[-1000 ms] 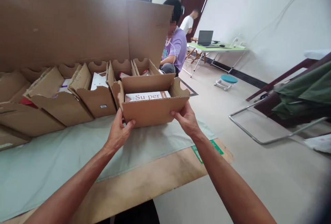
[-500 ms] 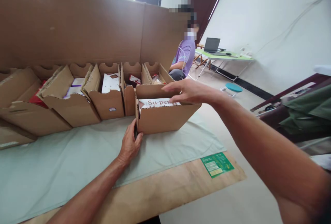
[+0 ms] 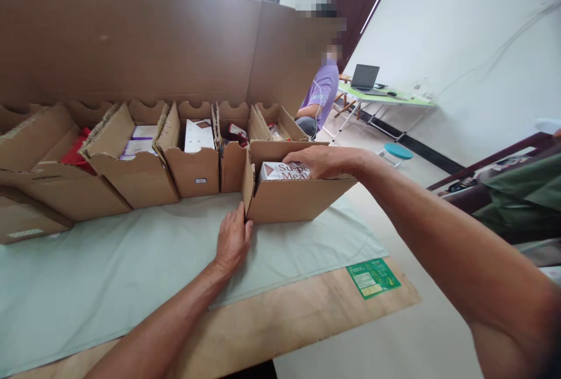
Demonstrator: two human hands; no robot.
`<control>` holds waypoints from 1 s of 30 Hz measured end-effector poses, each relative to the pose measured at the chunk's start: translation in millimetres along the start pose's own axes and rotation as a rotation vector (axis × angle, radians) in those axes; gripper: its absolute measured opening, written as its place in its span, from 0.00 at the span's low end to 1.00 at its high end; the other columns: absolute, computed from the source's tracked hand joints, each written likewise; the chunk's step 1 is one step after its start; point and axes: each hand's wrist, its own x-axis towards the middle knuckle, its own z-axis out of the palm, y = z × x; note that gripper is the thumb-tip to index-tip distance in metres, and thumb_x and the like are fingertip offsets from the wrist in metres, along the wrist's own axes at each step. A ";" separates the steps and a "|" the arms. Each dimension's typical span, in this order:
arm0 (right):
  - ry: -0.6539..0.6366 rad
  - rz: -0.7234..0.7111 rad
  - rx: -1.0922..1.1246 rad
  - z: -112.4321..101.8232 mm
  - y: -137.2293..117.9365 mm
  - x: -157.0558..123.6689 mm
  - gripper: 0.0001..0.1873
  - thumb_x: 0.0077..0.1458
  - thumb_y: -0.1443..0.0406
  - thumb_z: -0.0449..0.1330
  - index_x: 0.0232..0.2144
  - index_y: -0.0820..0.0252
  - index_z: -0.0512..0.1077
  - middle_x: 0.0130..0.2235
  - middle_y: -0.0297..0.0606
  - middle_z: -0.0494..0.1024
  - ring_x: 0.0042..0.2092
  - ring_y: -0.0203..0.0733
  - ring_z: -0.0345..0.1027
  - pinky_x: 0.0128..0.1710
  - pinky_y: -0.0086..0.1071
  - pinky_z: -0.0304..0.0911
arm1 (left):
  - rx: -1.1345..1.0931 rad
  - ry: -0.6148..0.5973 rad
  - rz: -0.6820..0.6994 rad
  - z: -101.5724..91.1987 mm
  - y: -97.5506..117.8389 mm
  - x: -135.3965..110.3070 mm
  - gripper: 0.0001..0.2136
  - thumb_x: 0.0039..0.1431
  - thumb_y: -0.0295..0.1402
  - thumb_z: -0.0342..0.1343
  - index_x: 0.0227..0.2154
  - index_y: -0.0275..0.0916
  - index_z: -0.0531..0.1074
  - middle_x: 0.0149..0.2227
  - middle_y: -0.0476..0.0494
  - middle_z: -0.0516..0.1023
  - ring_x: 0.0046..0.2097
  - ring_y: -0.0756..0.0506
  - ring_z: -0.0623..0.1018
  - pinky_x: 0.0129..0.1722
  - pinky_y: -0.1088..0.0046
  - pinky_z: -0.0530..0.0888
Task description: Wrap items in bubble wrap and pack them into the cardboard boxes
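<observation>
Carton [image 3: 270, 171], white, marked "Meal", is being touched by the right hand [image 3: 319, 162] inside an open box [image 3: 280, 202], whose lower left corner is being touched by the left hand [image 3: 232, 240]. Whether either is grasping cannot be told. Beneath, pale cloth [image 3: 153, 244] is being pressed; more boxes [image 3: 193, 176] are standing alongside.

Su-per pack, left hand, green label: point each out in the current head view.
Su-per pack [image 3: 276, 171]: head view, on the uncovered part of its printed face.
Left hand [image 3: 232, 239]: head view, on the back of the hand.
Green label [image 3: 373, 278]: head view, middle of its printed face.
</observation>
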 end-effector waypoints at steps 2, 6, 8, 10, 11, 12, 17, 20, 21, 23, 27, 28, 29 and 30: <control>0.026 0.031 0.055 -1.1 -1.3 1.7 0.34 0.25 0.77 0.72 0.40 0.51 0.84 0.40 0.33 0.86 0.40 0.51 0.79 0.43 0.40 0.70 | 0.027 -0.002 0.004 0.1 0.1 0.0 0.25 0.67 0.31 0.47 0.67 0.36 0.62 0.56 0.30 0.76 0.56 0.32 0.74 0.58 0.47 0.70; 0.116 0.074 0.144 -13.8 -9.2 -19.2 0.29 0.33 0.73 0.73 0.43 0.56 0.84 0.43 0.30 0.86 0.45 0.47 0.79 0.50 0.38 0.69 | 0.042 0.007 0.005 -0.1 -1.6 0.4 0.25 0.67 0.31 0.48 0.66 0.36 0.63 0.54 0.30 0.77 0.54 0.33 0.74 0.57 0.48 0.70; 0.314 0.100 0.172 -11.7 -8.7 -47.0 0.24 0.48 0.64 0.70 0.50 0.59 0.81 0.50 0.34 0.84 0.53 0.47 0.76 0.56 0.40 0.66 | 0.039 0.009 0.008 -0.2 -2.8 0.5 0.24 0.67 0.31 0.48 0.66 0.37 0.63 0.54 0.31 0.77 0.54 0.34 0.74 0.56 0.49 0.70; 0.730 0.188 0.243 8.4 -3.1 -79.8 0.22 0.58 0.57 0.63 0.52 0.60 0.79 0.54 0.40 0.81 0.57 0.49 0.73 0.58 0.44 0.65 | 0.033 0.013 0.007 0.3 -3.7 0.5 0.25 0.67 0.32 0.48 0.66 0.38 0.63 0.54 0.32 0.77 0.54 0.34 0.74 0.56 0.49 0.70; 1.006 0.261 0.323 25.6 1.2 -94.9 0.20 0.57 0.57 0.64 0.49 0.59 0.79 0.55 0.42 0.81 0.57 0.50 0.72 0.57 0.45 0.66 | 0.031 0.017 0.005 0.7 -4.1 0.5 0.25 0.67 0.32 0.48 0.66 0.38 0.63 0.54 0.33 0.77 0.54 0.34 0.74 0.56 0.50 0.70; 1.237 0.338 0.447 46.6 6.0 -107.4 0.18 0.54 0.58 0.65 0.47 0.57 0.79 0.55 0.44 0.80 0.58 0.51 0.72 0.57 0.45 0.66 | 0.029 0.023 0.003 1.1 -4.3 0.6 0.25 0.67 0.32 0.49 0.66 0.38 0.63 0.54 0.33 0.77 0.54 0.34 0.74 0.57 0.50 0.70; 1.119 0.359 0.917 153.3 17.0 -114.7 0.22 0.47 0.53 0.66 0.44 0.56 0.75 0.46 0.44 0.82 0.50 0.55 0.76 0.50 0.49 0.72 | 0.049 0.026 0.009 0.9 -5.1 0.8 0.26 0.65 0.31 0.49 0.66 0.38 0.62 0.52 0.34 0.78 0.53 0.34 0.74 0.56 0.50 0.70; 1.020 0.354 1.012 178.1 12.4 -94.4 0.24 0.48 0.53 0.67 0.45 0.56 0.73 0.46 0.41 0.82 0.51 0.52 0.74 0.51 0.46 0.70 | 0.059 -0.007 0.035 -1.8 -7.0 1.4 0.27 0.66 0.30 0.46 0.67 0.35 0.61 0.54 0.30 0.78 0.54 0.34 0.74 0.56 0.49 0.71; 1.033 0.367 1.010 180.8 11.8 -89.4 0.23 0.49 0.53 0.67 0.45 0.56 0.72 0.45 0.40 0.81 0.50 0.51 0.73 0.51 0.45 0.69 | 0.059 -0.023 0.045 -2.7 -7.8 2.1 0.28 0.65 0.29 0.46 0.68 0.34 0.60 0.55 0.29 0.77 0.55 0.34 0.74 0.57 0.48 0.70; 1.068 0.378 0.970 184.7 12.7 -85.1 0.23 0.51 0.51 0.66 0.44 0.56 0.71 0.43 0.39 0.81 0.47 0.49 0.73 0.49 0.42 0.69 | 0.057 -0.053 0.058 -4.2 -8.1 3.9 0.30 0.63 0.28 0.46 0.69 0.35 0.58 0.56 0.29 0.76 0.56 0.33 0.74 0.58 0.47 0.69; 1.021 0.438 0.822 197.5 11.5 -94.9 0.20 0.47 0.49 0.67 0.37 0.55 0.70 0.33 0.36 0.79 0.35 0.47 0.72 0.36 0.41 0.70 | 0.084 -0.098 0.044 -9.1 4.7 4.2 0.33 0.59 0.27 0.50 0.69 0.35 0.58 0.59 0.29 0.75 0.58 0.32 0.73 0.61 0.46 0.67; 0.981 0.467 0.764 199.7 9.3 -97.6 0.20 0.46 0.49 0.67 0.34 0.54 0.70 0.29 0.35 0.77 0.32 0.48 0.71 0.33 0.42 0.69 | 0.100 -0.110 0.035 -12.0 10.1 4.1 0.33 0.58 0.28 0.51 0.68 0.35 0.59 0.59 0.29 0.75 0.59 0.31 0.73 0.61 0.47 0.68; 0.949 0.491 0.707 200.2 6.3 -98.5 0.19 0.44 0.48 0.67 0.32 0.52 0.70 0.28 0.35 0.76 0.30 0.50 0.71 0.30 0.44 0.68 | 0.117 -0.128 0.030 -16.1 14.9 4.6 0.32 0.58 0.28 0.52 0.67 0.34 0.60 0.59 0.30 0.76 0.58 0.32 0.74 0.60 0.49 0.69; 0.933 0.508 0.649 199.0 2.3 -97.0 0.18 0.44 0.48 0.67 0.30 0.49 0.69 0.27 0.36 0.74 0.28 0.53 0.71 0.27 0.46 0.66 | 0.138 -0.144 0.023 -21.6 18.1 5.5 0.31 0.58 0.30 0.54 0.66 0.35 0.62 0.59 0.31 0.76 0.59 0.33 0.74 0.60 0.51 0.69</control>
